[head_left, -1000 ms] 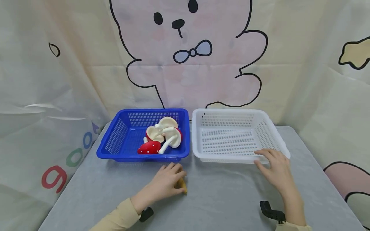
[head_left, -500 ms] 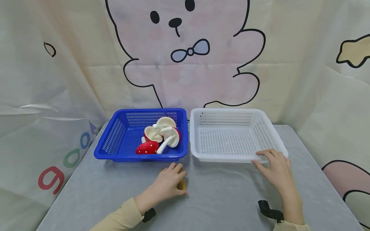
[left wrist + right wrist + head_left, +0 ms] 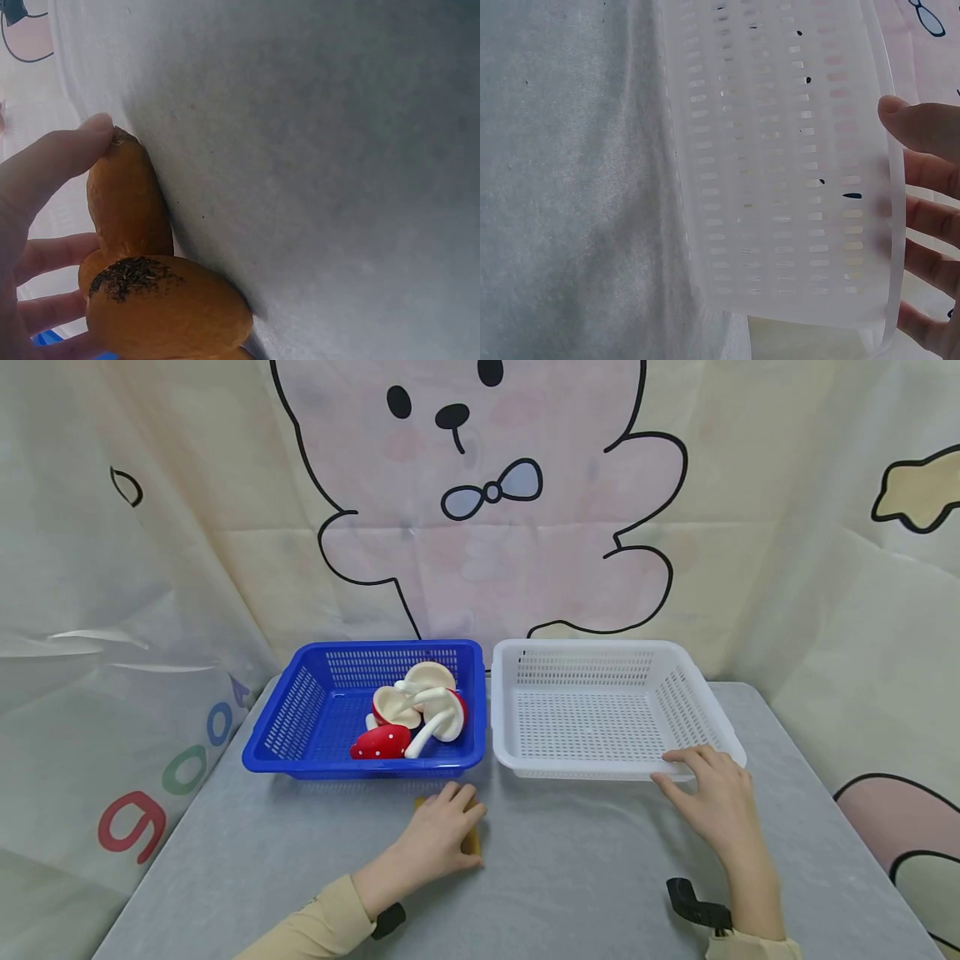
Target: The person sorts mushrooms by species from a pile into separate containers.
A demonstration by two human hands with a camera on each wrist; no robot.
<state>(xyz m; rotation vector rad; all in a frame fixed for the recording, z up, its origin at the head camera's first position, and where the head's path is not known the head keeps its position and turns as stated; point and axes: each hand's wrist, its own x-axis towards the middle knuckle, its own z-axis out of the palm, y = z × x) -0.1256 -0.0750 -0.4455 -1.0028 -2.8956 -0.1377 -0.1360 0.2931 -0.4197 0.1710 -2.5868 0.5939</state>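
Note:
A lobed orange-yellow piece of ginger root (image 3: 169, 315), with a dark speckled patch and a brown tip, lies on the grey table in front of the blue basket. My left hand (image 3: 431, 835) holds it, thumb at the brown tip and fingers along its far side; from the head view the hand covers most of it. At the front right corner of the white basket (image 3: 585, 772), my right hand (image 3: 712, 793) grips the rim. In the right wrist view, the thumb is at the rim (image 3: 896, 247) and the fingers lie beyond the wall.
To the left of the white basket stands a blue basket (image 3: 300, 767). Several red-capped toy mushrooms (image 3: 381, 742) with white stems lie in its right half. Behind both baskets hangs a printed cloth backdrop (image 3: 495, 577). Black wrist mounts (image 3: 693, 906) stick out beside both forearms.
The left thumb has shifted slightly around the near end of the ginger root, and a bit of it now shows beyond the fingers. The right hand keeps its place on the rim. The head view tilts slightly.

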